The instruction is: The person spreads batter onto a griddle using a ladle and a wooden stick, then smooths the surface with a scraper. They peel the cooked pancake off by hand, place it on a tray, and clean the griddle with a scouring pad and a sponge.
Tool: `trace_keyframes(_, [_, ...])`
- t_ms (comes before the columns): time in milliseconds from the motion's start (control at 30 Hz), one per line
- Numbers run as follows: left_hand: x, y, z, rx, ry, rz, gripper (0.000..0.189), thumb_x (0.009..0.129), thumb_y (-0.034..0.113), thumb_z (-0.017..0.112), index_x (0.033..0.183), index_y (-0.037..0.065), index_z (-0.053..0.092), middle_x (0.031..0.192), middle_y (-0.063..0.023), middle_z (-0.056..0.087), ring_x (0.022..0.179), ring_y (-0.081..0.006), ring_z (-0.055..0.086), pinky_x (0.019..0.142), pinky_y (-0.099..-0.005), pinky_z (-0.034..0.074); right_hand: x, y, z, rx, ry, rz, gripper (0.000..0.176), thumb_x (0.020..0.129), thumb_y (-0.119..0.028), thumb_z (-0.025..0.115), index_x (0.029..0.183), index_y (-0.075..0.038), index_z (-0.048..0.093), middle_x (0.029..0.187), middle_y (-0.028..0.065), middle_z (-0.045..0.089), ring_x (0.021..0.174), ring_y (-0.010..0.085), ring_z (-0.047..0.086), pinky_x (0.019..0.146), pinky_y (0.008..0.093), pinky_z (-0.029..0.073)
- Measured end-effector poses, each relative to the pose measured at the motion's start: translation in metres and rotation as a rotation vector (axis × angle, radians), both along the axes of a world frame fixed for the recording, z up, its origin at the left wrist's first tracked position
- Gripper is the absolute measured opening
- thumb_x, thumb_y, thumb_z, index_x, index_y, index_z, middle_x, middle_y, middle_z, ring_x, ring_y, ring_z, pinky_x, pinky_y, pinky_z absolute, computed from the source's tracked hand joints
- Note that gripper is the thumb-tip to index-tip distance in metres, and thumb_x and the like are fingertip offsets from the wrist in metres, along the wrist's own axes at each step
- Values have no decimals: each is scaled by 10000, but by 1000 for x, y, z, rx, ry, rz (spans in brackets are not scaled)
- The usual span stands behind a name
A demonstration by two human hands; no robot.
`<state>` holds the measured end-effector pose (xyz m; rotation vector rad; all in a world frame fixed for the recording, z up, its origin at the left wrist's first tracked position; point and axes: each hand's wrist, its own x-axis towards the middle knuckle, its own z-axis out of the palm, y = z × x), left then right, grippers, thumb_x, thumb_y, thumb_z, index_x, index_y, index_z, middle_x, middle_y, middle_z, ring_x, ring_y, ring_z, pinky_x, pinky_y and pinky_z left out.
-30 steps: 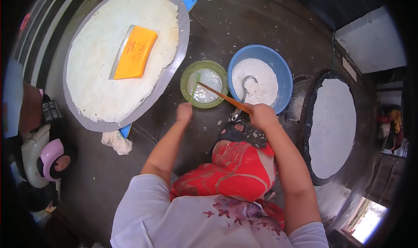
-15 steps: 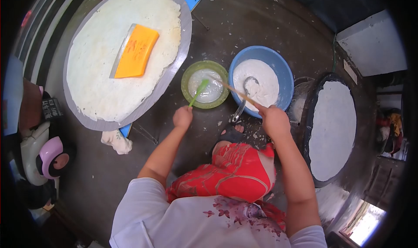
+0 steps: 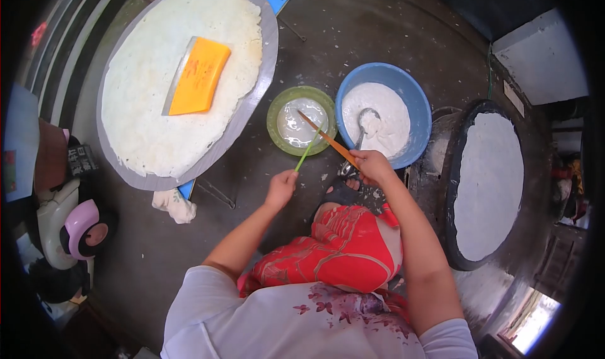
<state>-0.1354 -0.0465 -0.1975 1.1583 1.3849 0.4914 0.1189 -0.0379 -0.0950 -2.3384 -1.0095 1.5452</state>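
My left hand [image 3: 282, 189] is closed around the thin handle of a green spatula [image 3: 307, 151], seen nearly edge-on. A flat wooden stick with a pointed tip [image 3: 338, 147] is gripped in my right hand [image 3: 373, 167]. The two tools cross over the right side of an olive-green bowl [image 3: 275, 135] of cloudy liquid [image 3: 295, 130]. Beside it, a blue basin [image 3: 421, 107] holds thick white batter [image 3: 384, 104]. A metal ladle [image 3: 362, 131] rests with its head in the batter, and its handle end passes below my right hand.
At upper left, a large thin flatbread [image 3: 142, 100] lies on a round grey board [image 3: 154, 181], with an orange-handled scraper [image 3: 198, 75] on top. A black-rimmed round griddle [image 3: 455, 189] carrying a white sheet [image 3: 488, 185] stands on the right. A cloth [image 3: 174, 206] hangs near the board.
Both hands have drawn closer together. The spatula has turned edge-on and moved right, and now crosses the wooden stick over the bowl's right side.
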Motion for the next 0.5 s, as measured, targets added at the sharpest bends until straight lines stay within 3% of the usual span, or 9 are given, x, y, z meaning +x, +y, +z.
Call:
trace_keyframes(33, [4, 6, -12, 9, 7, 49, 267, 872, 229, 522, 802, -14, 609, 515, -54, 498, 458, -120, 476, 457, -310, 394, 0, -2, -3, -24, 77, -47, 320, 877, -141, 464, 1176, -168, 577, 556, 59, 548, 443, 135, 514, 451, 285, 434])
trace_keyframes(67, [7, 15, -24, 9, 8, 52, 267, 872, 229, 522, 802, -14, 609, 515, -54, 498, 458, -120, 476, 457, -310, 394, 1, -6, -3, -24, 78, -44, 320, 877, -141, 464, 1176, -168, 577, 556, 59, 548, 443, 135, 514, 451, 285, 434])
trace_keyframes(133, [13, 37, -41, -200, 38, 216, 260, 896, 272, 497, 872, 37, 605, 532, -15, 481, 384, -88, 399, 332, -247, 307, 11, -17, 1, 29, 136, -51, 304, 882, -156, 477, 1166, -136, 582, 569, 36, 543, 426, 117, 478, 404, 269, 403])
trace_keyframes(267, [13, 59, -59, -231, 166, 204, 273, 900, 284, 484, 865, 40, 600, 535, -21, 480, 371, -82, 385, 312, -250, 295, 37, -46, 28, 64, 184, -78, 303, 891, -177, 480, 1171, -104, 572, 567, 1, 509, 403, 85, 430, 371, 242, 365])
trace_keyframes(333, [12, 56, -61, -294, 72, 217, 284, 890, 283, 486, 885, 16, 583, 556, -63, 516, 422, -179, 477, 399, -327, 414, 50, -63, 41, 41, 294, -260, 307, 904, -192, 475, 1183, -95, 556, 568, -23, 471, 388, 60, 383, 354, 217, 327])
trace_keyframes(367, [11, 55, -62, -292, 69, 205, 284, 890, 283, 486, 885, 16, 583, 556, -63, 516, 422, -179, 477, 399, -327, 414, 56, -71, 42, 45, 289, -271, 307, 904, -192, 475, 1183, -95, 556, 568, -23, 471, 388, 60, 383, 354, 217, 327])
trace_keyframes(433, [10, 48, -59, 155, 634, -92, 292, 862, 248, 513, 995, -9, 559, 795, -139, 590, 754, -305, 581, 697, -426, 474, 63, -86, 45, 108, 388, -471, 328, 902, -180, 486, 1216, -93, 522, 563, -41, 439, 394, 47, 359, 358, 196, 305])
trace_keyframes(467, [11, 40, -58, 162, 627, -105, 292, 862, 248, 513, 995, -9, 559, 795, -139, 590, 754, -305, 581, 697, -426, 474, 66, -92, 40, 114, 382, -485, 328, 902, -180, 486, 1216, -93, 522, 563, -41, 439, 394, 47, 359, 358, 196, 305])
trace_keyframes(500, [14, 33, -37, 367, 660, -102, 317, 838, 219, 534, 1055, -12, 536, 949, -157, 555, 929, -337, 507, 815, -436, 407, 69, -97, 27, 267, 334, -564, 352, 890, -153, 504, 1235, -81, 497, 585, -40, 451, 409, 45, 370, 367, 189, 309])
